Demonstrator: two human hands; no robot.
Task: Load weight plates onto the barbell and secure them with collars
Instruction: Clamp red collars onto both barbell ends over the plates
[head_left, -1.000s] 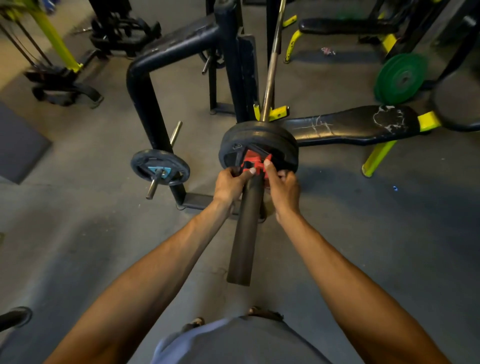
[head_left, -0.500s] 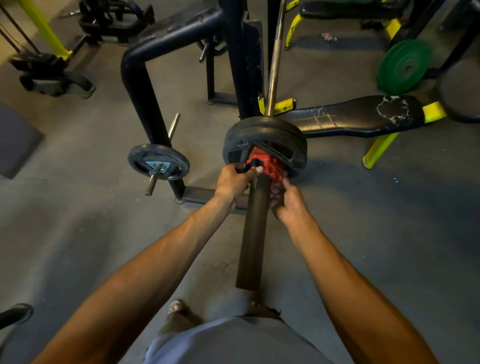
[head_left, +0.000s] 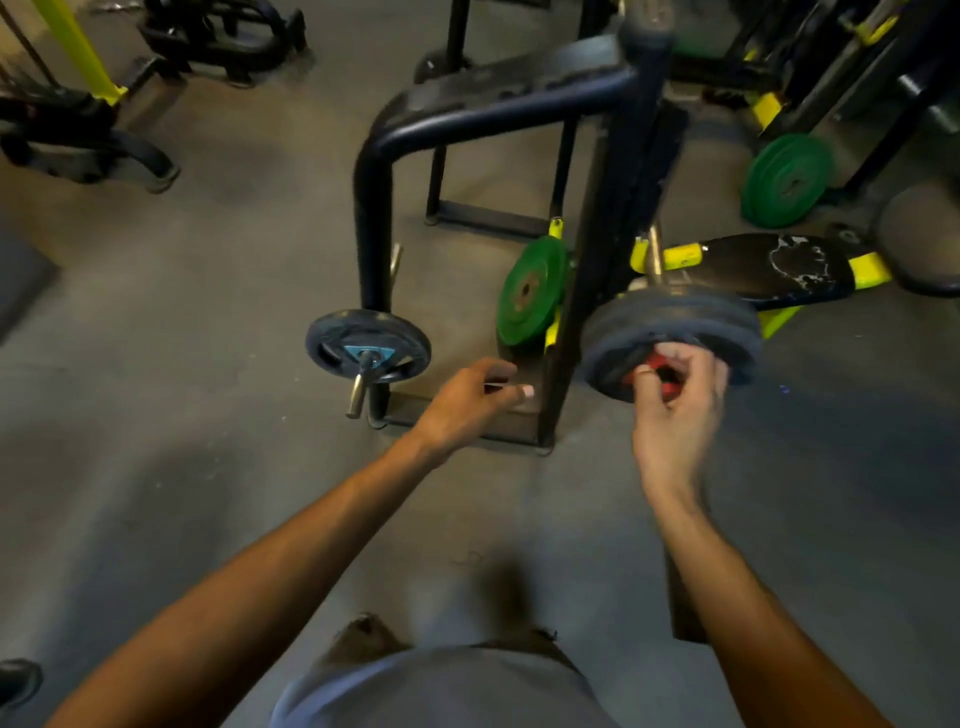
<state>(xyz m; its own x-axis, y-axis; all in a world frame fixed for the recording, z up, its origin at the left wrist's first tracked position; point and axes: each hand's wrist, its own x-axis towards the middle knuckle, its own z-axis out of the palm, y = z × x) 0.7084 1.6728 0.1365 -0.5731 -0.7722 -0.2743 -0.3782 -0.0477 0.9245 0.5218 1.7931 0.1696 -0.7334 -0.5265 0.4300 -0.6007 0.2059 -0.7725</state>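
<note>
Black plates (head_left: 675, 322) loaded on the bar (head_left: 654, 254), beside the rack post (head_left: 608, 291). Red collar (head_left: 655, 375) against the outer plate face, partly hidden behind the right hand (head_left: 675, 400), fingers curled around it. Left hand (head_left: 470, 397) left of the post, loosely open, touching nothing. Frame blurred.

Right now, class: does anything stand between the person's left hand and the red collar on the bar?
Yes. The dark rack post stands between the left hand and the red collar, where the right hand already is.
</note>
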